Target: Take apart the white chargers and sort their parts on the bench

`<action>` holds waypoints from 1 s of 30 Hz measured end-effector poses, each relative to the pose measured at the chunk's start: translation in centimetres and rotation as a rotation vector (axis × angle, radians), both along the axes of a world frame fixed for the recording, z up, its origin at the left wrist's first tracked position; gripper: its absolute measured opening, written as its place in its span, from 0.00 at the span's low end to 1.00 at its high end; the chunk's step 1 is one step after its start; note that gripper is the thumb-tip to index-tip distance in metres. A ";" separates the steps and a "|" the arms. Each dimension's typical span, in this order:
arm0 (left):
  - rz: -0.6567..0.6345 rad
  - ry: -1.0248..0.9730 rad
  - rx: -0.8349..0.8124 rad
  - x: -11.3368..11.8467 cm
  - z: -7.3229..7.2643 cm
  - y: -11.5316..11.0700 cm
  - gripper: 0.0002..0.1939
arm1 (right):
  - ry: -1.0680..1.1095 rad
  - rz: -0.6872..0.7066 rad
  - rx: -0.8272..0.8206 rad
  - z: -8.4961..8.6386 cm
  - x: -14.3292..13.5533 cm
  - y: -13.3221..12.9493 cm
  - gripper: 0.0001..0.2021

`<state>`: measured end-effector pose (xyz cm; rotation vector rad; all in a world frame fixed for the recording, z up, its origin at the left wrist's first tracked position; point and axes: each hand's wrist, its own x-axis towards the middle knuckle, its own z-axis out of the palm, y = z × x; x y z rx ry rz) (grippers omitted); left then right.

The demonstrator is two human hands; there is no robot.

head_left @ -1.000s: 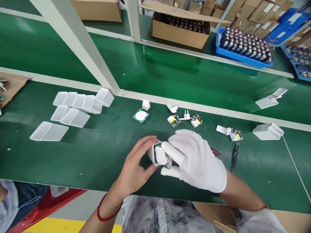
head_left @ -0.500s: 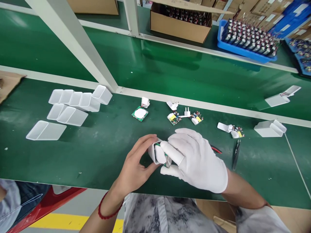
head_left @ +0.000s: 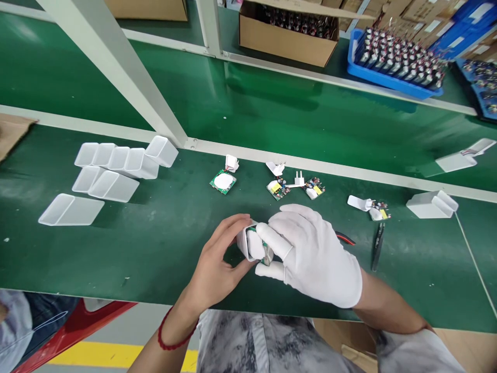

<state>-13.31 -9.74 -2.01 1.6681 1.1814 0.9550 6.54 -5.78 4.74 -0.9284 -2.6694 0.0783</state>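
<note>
Item: white casing [head_left: 242, 242], one, with circuit board [head_left: 266, 253] partly in its open mouth. Location: between both hands, over the near part of the worktop [head_left: 155, 259].
Grip, left hand [head_left: 212, 272]: bare, fingers and thumb closed round the casing's sides. Grip, right hand [head_left: 316, 259]: white-gloved, narrow, pinching the board's outer end.
Handling (judged): casing light, stiff, rather smooth, best held by its outer walls; board light, rigid, fragile, best taken by its edges.
Orientation: casing mouth faces right; long axis seemingly left to right, far end hidden by the hand; board's white pad [head_left: 255, 244] faces up
</note>
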 end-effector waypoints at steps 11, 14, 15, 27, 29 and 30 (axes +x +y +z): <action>-0.014 -0.012 -0.070 0.4 -0.3 -0.2 0.31 | -0.050 0.024 0.043 -0.3 -0.6 -0.1 0.23; 0.058 -0.259 -0.157 0.6 -0.7 -0.1 0.27 | 0.182 0.022 0.102 -0.5 -0.4 -0.4 0.29; 0.091 -0.349 -0.186 0.6 -0.9 0.0 0.27 | 0.277 -0.036 0.123 -0.6 -0.2 -0.5 0.27; 0.231 -0.401 0.091 1.4 0.2 -2.4 0.31 | 0.317 -0.296 -0.782 -4.2 -1.7 -2.0 0.22; 0.128 -0.425 0.037 0.5 0.6 -2.4 0.35 | 0.393 -0.381 -0.818 -5.2 -1.6 -2.0 0.22; 0.095 -0.453 -0.017 0.0 0.9 -2.4 0.35 | 0.412 -0.386 -0.823 -5.6 -1.6 -1.9 0.22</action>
